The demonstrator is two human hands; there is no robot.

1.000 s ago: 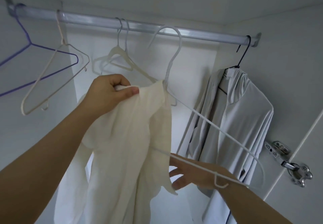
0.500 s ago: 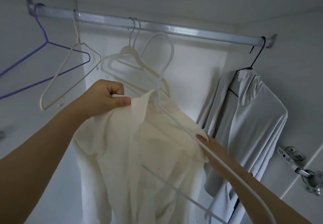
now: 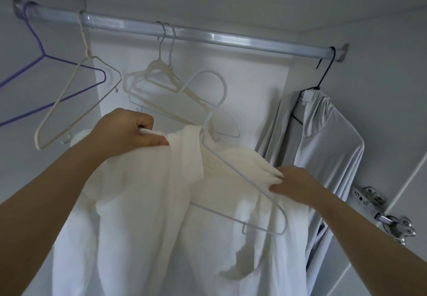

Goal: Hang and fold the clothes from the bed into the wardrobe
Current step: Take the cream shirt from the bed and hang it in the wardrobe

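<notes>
I hold a cream white garment (image 3: 143,215) up inside the wardrobe, below the metal rail (image 3: 208,36). A thin white wire hanger (image 3: 233,164) lies partly inside it, its hook free in the air under the rail. My left hand (image 3: 129,131) grips the garment's left shoulder together with the hanger's end. My right hand (image 3: 293,185) pinches the cloth at the right shoulder, over the hanger's sloping arm. The hanger's lower right corner sticks out in front of the fabric.
On the rail hang a purple hanger (image 3: 46,60), a cream wire hanger (image 3: 76,101) and two pale hangers (image 3: 159,76) in the middle. A grey hooded garment (image 3: 323,138) hangs on a black hanger (image 3: 325,71) at the right end. Door hinges (image 3: 379,212) sit at the right.
My right hand rose from under the hanger's bar to the garment's right shoulder and took hold of the cloth. The hanger's hook sank lower below the rail. The view tilted slightly.
</notes>
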